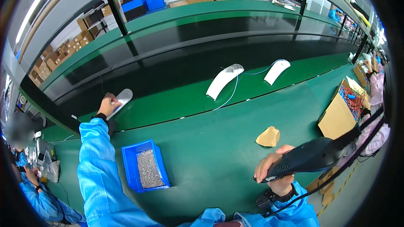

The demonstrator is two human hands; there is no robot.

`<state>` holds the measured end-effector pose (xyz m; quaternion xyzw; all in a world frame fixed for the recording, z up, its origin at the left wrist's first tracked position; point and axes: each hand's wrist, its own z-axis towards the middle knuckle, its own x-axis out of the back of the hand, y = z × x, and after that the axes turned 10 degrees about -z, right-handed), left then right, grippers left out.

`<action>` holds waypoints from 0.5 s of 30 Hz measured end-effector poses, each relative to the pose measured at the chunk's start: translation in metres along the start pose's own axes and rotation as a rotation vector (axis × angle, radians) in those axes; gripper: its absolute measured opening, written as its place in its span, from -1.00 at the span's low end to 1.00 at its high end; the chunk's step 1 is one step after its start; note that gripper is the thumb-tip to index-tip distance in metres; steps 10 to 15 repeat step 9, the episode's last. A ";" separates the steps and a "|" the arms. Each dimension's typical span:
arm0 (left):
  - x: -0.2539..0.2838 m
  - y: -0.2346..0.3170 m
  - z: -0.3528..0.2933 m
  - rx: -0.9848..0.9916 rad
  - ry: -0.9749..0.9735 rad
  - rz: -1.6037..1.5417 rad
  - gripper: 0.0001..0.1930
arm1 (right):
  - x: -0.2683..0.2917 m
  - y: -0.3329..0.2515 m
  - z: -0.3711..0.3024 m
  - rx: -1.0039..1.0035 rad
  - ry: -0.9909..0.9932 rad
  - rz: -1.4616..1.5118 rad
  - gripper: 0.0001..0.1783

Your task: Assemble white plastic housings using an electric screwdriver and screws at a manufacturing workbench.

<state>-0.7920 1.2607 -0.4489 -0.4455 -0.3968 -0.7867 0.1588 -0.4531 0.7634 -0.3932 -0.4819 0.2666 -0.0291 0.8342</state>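
My left hand reaches far out to the left and grips a white curved plastic part at the edge of the dark conveyor belt. My right hand holds a dark electric screwdriver near my body, its tip pointing left, with a cable trailing off to the right. Between my arms a blue bin full of small silver screws sits on the green bench. Two more white curved parts, joined by a thin blue wire, lie farther out on the belt's edge.
A crumpled brown paper scrap lies on the bench right of centre. An open cardboard box with red and blue wired pieces stands at the right. A person in blue works at the far left. Cardboard boxes and blue crates stack behind the belt.
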 end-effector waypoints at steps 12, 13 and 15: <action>0.025 0.130 -0.010 -0.399 -0.017 0.054 -0.78 | -0.004 -0.003 0.000 0.084 0.005 -0.137 -0.23; 0.025 0.130 -0.010 -0.399 -0.017 0.054 -0.78 | -0.004 -0.003 0.000 0.084 0.005 -0.137 -0.23; 0.025 0.130 -0.010 -0.399 -0.017 0.054 -0.78 | -0.004 -0.003 0.000 0.084 0.005 -0.137 -0.23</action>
